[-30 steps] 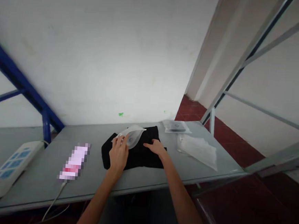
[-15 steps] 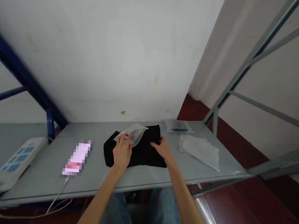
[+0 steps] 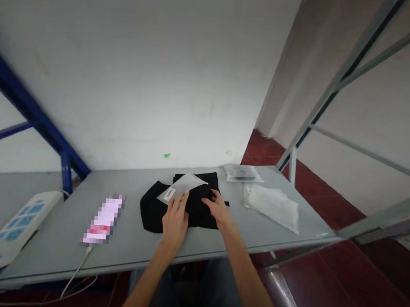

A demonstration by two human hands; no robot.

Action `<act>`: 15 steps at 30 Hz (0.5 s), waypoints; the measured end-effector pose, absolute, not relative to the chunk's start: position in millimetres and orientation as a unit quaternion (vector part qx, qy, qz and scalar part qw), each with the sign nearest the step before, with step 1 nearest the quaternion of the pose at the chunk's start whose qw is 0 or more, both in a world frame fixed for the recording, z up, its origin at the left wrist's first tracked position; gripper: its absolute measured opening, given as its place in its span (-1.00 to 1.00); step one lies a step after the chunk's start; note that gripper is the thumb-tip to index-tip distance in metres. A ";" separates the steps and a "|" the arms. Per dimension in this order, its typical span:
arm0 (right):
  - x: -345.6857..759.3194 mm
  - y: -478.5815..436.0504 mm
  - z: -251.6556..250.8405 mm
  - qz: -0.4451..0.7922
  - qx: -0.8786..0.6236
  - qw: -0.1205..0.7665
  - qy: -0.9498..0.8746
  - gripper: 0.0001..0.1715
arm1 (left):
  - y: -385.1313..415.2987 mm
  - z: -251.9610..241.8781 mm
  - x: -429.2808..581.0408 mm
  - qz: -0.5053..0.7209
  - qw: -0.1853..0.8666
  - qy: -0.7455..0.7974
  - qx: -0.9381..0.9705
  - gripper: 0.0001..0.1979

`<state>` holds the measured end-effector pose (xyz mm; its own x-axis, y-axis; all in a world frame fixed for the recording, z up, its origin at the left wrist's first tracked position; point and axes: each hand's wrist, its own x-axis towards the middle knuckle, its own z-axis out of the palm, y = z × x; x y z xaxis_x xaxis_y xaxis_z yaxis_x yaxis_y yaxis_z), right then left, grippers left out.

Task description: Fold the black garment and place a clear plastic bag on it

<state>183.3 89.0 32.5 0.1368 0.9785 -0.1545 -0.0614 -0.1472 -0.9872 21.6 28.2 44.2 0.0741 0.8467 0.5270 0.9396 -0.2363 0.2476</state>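
**Two hands on a folded black garment at a grey table**

No writing can be read from here. The clear plastic bag [image 3: 182, 186] carries a small white label with a dark strip near its left corner, too small to make out. The phone [image 3: 103, 219] to the left is blurred, showing only pale pink with a red band.

The black garment [image 3: 158, 206] lies folded near the middle of the grey table [image 3: 59, 236], a soft matte cloth with a rounded left edge and a squarer far end. The thin, glossy bag rests on its top, slightly crumpled and peaked at the far side.

The left hand [image 3: 174, 219] lies palm down on the garment, fingers stretched forward and spread a little, the tips touching the near edge of the bag; it grasps nothing. The right hand [image 3: 218, 207] presses flat on the cloth just beside it, fingers loosely extended, also closing on nothing.

Off to the right lie a stack of flat clear bags [image 3: 273, 206] and, beyond it, a small packet [image 3: 242, 173] with something dark inside. A white power strip [image 3: 18, 224] with blue sockets sits at the far left, and a white cable [image 3: 78, 269] drops from the phone over the table's edge.
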 end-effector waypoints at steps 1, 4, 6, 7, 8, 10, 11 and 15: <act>179.0 89.9 29.5 0.499 -0.563 0.518 -0.407 -0.38 | 27.5 42.5 22.5 -0.302 0.075 -0.611 -0.728 -0.28; 165.7 88.4 21.4 0.455 -0.580 0.543 -0.403 -0.37 | 27.3 39.7 25.0 -0.322 0.069 -0.602 -0.728 -0.27; 157.1 85.7 17.4 0.432 -0.590 0.550 -0.403 -0.39 | 27.4 39.3 26.5 -0.328 0.063 -0.587 -0.737 -0.24; 153.3 84.5 16.0 0.422 -0.596 0.552 -0.402 -0.39 | 27.3 39.2 27.3 -0.329 0.057 -0.578 -0.745 -0.23; 150.1 83.6 15.1 0.413 -0.602 0.554 -0.400 -0.39 | 27.0 38.9 28.1 -0.328 0.052 -0.568 -0.753 -0.22; 145.8 82.7 14.8 0.397 -0.616 0.555 -0.394 -0.39 | 26.6 37.7 29.4 -0.327 0.042 -0.553 -0.765 -0.22; 144.7 82.5 15.2 0.390 -0.621 0.556 -0.391 -0.38 | 26.6 36.9 29.9 -0.327 0.040 -0.548 -0.769 -0.23; 147.7 81.3 17.3 0.380 -0.629 0.548 -0.401 -0.37 | 28.5 33.9 30.6 -0.328 0.043 -0.541 -0.773 -0.23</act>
